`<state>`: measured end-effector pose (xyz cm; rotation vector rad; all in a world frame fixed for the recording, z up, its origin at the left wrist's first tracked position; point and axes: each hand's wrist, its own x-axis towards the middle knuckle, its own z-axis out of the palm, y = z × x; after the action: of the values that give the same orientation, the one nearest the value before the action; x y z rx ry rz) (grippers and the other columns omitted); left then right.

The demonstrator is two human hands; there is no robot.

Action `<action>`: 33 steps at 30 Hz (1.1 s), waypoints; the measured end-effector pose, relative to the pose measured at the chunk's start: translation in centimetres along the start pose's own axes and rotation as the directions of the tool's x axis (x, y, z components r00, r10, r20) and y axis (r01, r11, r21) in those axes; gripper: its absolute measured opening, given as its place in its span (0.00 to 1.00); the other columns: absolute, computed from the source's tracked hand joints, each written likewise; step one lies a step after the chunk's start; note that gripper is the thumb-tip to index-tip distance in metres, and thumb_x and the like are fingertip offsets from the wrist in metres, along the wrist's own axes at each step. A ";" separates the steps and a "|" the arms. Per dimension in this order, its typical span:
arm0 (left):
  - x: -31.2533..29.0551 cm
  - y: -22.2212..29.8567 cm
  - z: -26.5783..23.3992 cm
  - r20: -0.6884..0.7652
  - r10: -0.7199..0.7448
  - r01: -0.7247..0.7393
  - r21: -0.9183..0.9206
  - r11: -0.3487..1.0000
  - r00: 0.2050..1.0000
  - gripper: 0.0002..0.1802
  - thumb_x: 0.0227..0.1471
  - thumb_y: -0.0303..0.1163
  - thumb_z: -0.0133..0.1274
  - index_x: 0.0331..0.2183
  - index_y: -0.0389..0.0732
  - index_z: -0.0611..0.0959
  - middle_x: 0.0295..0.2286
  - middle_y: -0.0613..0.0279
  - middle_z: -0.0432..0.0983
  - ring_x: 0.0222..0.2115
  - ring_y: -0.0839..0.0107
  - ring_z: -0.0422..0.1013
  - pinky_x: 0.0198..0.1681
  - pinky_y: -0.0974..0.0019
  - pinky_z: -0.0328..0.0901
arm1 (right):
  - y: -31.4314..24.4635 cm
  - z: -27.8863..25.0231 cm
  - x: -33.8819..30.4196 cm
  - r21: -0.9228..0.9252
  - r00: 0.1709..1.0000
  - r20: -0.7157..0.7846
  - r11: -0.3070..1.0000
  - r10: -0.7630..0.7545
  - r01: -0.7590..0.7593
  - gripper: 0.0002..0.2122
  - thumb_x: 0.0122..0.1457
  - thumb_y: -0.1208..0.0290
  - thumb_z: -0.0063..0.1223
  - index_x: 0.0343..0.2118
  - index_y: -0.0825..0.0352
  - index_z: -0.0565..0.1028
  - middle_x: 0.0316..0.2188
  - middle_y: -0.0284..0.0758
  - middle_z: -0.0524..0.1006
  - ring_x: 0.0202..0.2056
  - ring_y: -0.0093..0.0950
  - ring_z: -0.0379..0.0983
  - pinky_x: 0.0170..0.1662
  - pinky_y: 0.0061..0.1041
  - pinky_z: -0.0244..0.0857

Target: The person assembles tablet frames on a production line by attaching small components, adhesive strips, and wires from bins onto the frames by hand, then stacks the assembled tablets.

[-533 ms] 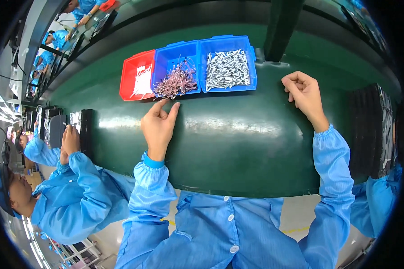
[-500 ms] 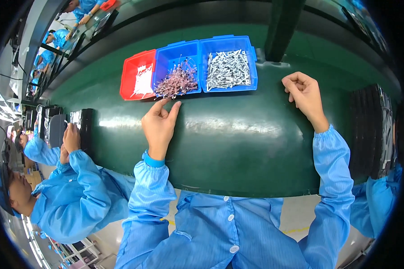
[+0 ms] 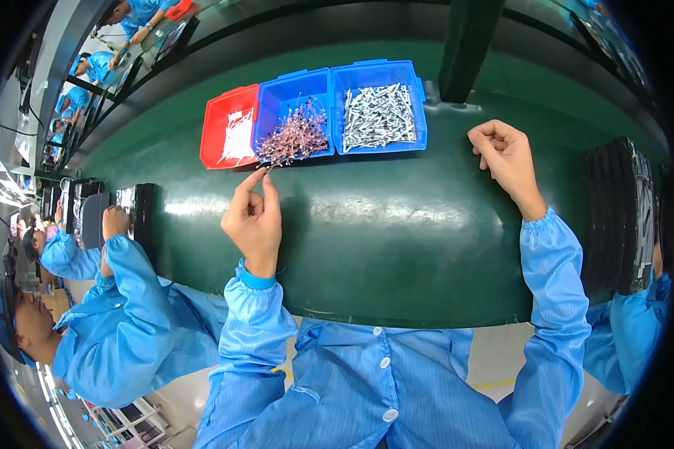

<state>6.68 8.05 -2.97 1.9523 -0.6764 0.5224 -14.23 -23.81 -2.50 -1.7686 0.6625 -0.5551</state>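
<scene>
My left hand (image 3: 256,221) is at the front edge of the middle blue bin (image 3: 275,91), thumb and forefinger drawn together in a pinch. Whatever lies between those fingertips is too small to make out. Heaped in that bin are thin pinkish-red parts with wire-like ends (image 3: 296,135), some poking over its front lip. My right hand (image 3: 505,153) hovers over the table to the right of the bins, fingers curled and thumb pressed in; the curled fingers hide anything inside.
A red bin (image 3: 214,133) with white sticks (image 3: 238,136) adjoins on the left, a blue bin (image 3: 421,112) with silvery screw-like pieces (image 3: 380,116) on the right. A dark post (image 3: 468,56) rises behind. Black stacks (image 3: 614,217) stand far right; a co-worker (image 3: 127,322) sits at left.
My left hand has shifted slightly left, and its thumb and forefinger have come together from a spread pose. My right hand has stayed nearly still. The co-worker's arm has moved.
</scene>
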 end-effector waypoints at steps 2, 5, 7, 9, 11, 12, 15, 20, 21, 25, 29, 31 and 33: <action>0.1 0.0 -0.2 0.009 -0.035 0.035 -0.042 0.998 0.999 0.05 0.51 0.22 0.62 0.34 0.35 0.85 0.13 0.78 0.56 0.15 0.88 0.50 0.18 0.76 0.44 | 0.1 0.0 0.0 0.004 1.000 0.001 1.000 -0.001 0.001 0.10 0.61 0.68 0.59 0.33 0.71 0.79 0.21 0.29 0.75 0.20 0.13 0.67 0.22 0.14 0.61; 0.2 -0.2 -0.6 0.015 -0.125 0.126 -0.149 0.981 0.992 0.05 0.53 0.23 0.62 0.34 0.35 0.85 0.14 0.80 0.58 0.16 0.90 0.51 0.19 0.78 0.44 | 0.0 0.1 0.0 0.009 1.000 0.001 1.000 -0.003 0.003 0.09 0.61 0.68 0.59 0.32 0.71 0.78 0.21 0.28 0.75 0.20 0.13 0.67 0.22 0.14 0.61; 0.2 -0.4 -0.5 0.020 -0.182 0.182 -0.219 0.959 0.983 0.05 0.55 0.24 0.61 0.35 0.34 0.84 0.15 0.81 0.59 0.16 0.91 0.52 0.19 0.79 0.44 | -0.1 0.2 -0.1 0.005 1.000 -0.005 1.000 0.000 0.000 0.09 0.61 0.68 0.59 0.32 0.71 0.78 0.21 0.28 0.75 0.20 0.13 0.67 0.22 0.14 0.61; 0.3 -0.5 -0.5 0.022 -0.231 0.226 -0.317 0.921 0.973 0.05 0.56 0.26 0.60 0.35 0.34 0.83 0.15 0.80 0.61 0.16 0.92 0.53 0.20 0.81 0.45 | -0.1 0.1 0.0 0.012 1.000 0.003 1.000 0.001 -0.001 0.09 0.61 0.69 0.59 0.32 0.71 0.78 0.22 0.28 0.75 0.20 0.13 0.67 0.22 0.14 0.61; 0.3 -0.5 -0.6 0.015 -0.225 0.216 -0.346 0.913 0.974 0.05 0.57 0.26 0.60 0.35 0.34 0.83 0.15 0.80 0.63 0.16 0.92 0.54 0.19 0.81 0.45 | -0.2 0.2 0.0 0.021 1.000 0.000 1.000 -0.009 0.009 0.08 0.61 0.69 0.59 0.32 0.71 0.78 0.21 0.27 0.75 0.20 0.12 0.67 0.22 0.14 0.60; 0.4 -0.4 -0.4 0.011 -0.222 0.210 -0.379 0.901 0.975 0.05 0.58 0.26 0.59 0.35 0.34 0.83 0.16 0.79 0.65 0.16 0.92 0.55 0.19 0.81 0.46 | -0.1 0.1 0.0 0.026 1.000 -0.007 1.000 -0.015 0.015 0.08 0.60 0.70 0.59 0.31 0.71 0.79 0.21 0.27 0.75 0.20 0.11 0.66 0.22 0.13 0.60; -0.4 1.3 0.0 0.210 -0.279 0.346 -0.446 0.826 0.937 0.07 0.59 0.29 0.58 0.36 0.34 0.82 0.15 0.76 0.67 0.13 0.89 0.57 0.16 0.80 0.48 | 1.3 0.0 0.4 0.011 0.997 -0.016 0.997 -0.072 0.072 0.07 0.60 0.71 0.60 0.31 0.70 0.79 0.21 0.25 0.75 0.19 0.09 0.65 0.22 0.12 0.58; -1.5 6.1 2.5 0.633 -0.172 0.594 -0.549 0.587 0.755 0.07 0.55 0.26 0.61 0.37 0.35 0.85 0.19 0.76 0.72 0.17 0.90 0.59 0.19 0.80 0.50 | 0.3 1.8 -1.1 0.230 0.970 -0.230 0.965 -0.071 0.126 0.07 0.61 0.71 0.59 0.34 0.69 0.79 0.22 0.26 0.74 0.21 0.10 0.66 0.21 0.12 0.59; -1.5 7.0 3.3 0.685 -0.145 0.631 -0.539 0.558 0.714 0.07 0.55 0.25 0.61 0.37 0.35 0.86 0.19 0.76 0.72 0.17 0.90 0.59 0.19 0.80 0.50 | 0.1 2.5 -1.8 0.244 0.956 -0.273 0.953 -0.108 0.177 0.06 0.62 0.71 0.58 0.35 0.69 0.79 0.23 0.26 0.75 0.21 0.10 0.66 0.21 0.12 0.59; -1.4 10.0 6.2 0.797 -0.053 0.707 -0.502 0.498 0.602 0.09 0.56 0.28 0.61 0.37 0.33 0.84 0.16 0.75 0.69 0.13 0.88 0.56 0.15 0.77 0.48 | -1.9 4.3 -5.0 0.157 0.922 -0.127 0.911 -0.366 0.382 0.09 0.57 0.75 0.61 0.40 0.70 0.79 0.31 0.32 0.78 0.22 0.11 0.69 0.21 0.12 0.59; -2.5 10.1 7.3 0.796 -0.075 0.731 -0.509 0.455 0.601 0.09 0.56 0.29 0.60 0.37 0.33 0.84 0.16 0.75 0.70 0.13 0.88 0.56 0.15 0.77 0.47 | -3.4 5.4 -6.6 -0.090 0.854 -0.037 0.853 -0.519 0.515 0.13 0.48 0.77 0.68 0.39 0.69 0.79 0.33 0.36 0.80 0.20 0.16 0.71 0.19 0.16 0.60; -3.0 10.2 7.4 0.793 -0.068 0.731 -0.521 0.441 0.606 0.08 0.56 0.28 0.60 0.37 0.33 0.84 0.16 0.75 0.70 0.13 0.89 0.56 0.15 0.78 0.47 | -2.3 5.4 -6.5 -0.134 0.828 -0.006 0.821 -0.560 0.554 0.09 0.49 0.78 0.67 0.34 0.68 0.80 0.28 0.35 0.79 0.19 0.16 0.70 0.17 0.17 0.59; -3.2 10.1 7.5 0.783 -0.067 0.725 -0.535 0.433 0.618 0.08 0.56 0.28 0.60 0.37 0.33 0.84 0.17 0.75 0.70 0.13 0.89 0.56 0.15 0.78 0.46 | -2.6 5.5 -6.7 -0.115 0.844 -0.041 0.842 -0.535 0.527 0.07 0.49 0.79 0.66 0.32 0.68 0.80 0.26 0.34 0.78 0.18 0.16 0.69 0.17 0.17 0.59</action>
<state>-1.81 -1.74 -1.62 1.1980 -0.6187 -0.8276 -15.12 -14.81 -1.78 -2.0424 0.2335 -0.9815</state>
